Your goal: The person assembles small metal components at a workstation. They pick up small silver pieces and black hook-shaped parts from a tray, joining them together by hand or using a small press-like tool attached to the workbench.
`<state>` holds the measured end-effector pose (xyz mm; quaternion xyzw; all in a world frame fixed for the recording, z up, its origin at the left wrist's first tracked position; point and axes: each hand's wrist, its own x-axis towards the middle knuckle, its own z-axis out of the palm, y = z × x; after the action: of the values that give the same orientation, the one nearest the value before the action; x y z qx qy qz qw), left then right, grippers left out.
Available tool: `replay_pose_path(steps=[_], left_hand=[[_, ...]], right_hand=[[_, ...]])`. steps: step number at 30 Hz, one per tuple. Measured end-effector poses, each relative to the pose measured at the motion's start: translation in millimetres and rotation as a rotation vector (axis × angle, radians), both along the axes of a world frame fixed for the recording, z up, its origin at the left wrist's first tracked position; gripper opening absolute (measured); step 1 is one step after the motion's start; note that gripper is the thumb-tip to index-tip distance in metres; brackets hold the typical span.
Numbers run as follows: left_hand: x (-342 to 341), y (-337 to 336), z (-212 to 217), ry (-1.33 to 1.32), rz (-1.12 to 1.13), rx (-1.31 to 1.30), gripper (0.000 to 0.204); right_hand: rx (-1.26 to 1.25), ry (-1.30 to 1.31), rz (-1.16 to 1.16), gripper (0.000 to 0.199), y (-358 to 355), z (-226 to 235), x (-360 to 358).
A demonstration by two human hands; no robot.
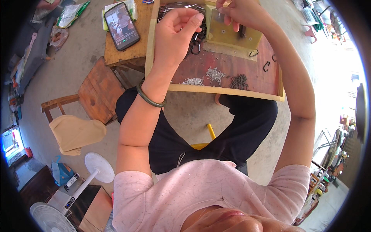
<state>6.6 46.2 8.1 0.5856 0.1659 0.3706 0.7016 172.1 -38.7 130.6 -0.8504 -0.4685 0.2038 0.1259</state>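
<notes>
My left hand [177, 33] is closed in a pinch above a pile of dark carabiners [198, 43] in a shallow wooden tray [216, 89]. Whatever its fingertips hold is too small to make out. Toward the top edge of the head view, my right hand [241, 14] has bent fingers over a yellowish plate [228, 36]; a tiny silvery bit shows by them. An upright dark metal piece [242, 31] stands on the plate, partly hidden by that hand. Loose black carabiner parts [266, 66] lie at the tray's right side, and another carabiner [253, 53] by the plate.
Along the tray's near edge lie small silvery pins [215, 75], more silvery pieces [193, 81] and a heap of small dark parts [239, 82]. A phone [122, 26] rests on a wooden table [112, 58] at left. A wooden chair [101, 91] and white fan [98, 167] stand farther left.
</notes>
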Motion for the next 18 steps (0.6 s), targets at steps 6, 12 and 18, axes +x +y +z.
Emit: replay_pose_path(steps=[6,12,18], left_hand=[[3.7,-2.1,-1.4,0.03,-0.029,0.028,0.025],[4.8,-3.4,-3.1,0.031,-0.021,0.036,0.024],[4.1,-2.5,-0.2,0.018,-0.018,0.041,0.024]], right_hand=[[0.074,0.021,0.009,0.018,-1.5,-17.0,14.2],[0.04,-0.221,0.075,0.014,5.6,-22.3,15.0],[0.07,-0.114,0.021,0.016,-3.6,-13.7,10.4]])
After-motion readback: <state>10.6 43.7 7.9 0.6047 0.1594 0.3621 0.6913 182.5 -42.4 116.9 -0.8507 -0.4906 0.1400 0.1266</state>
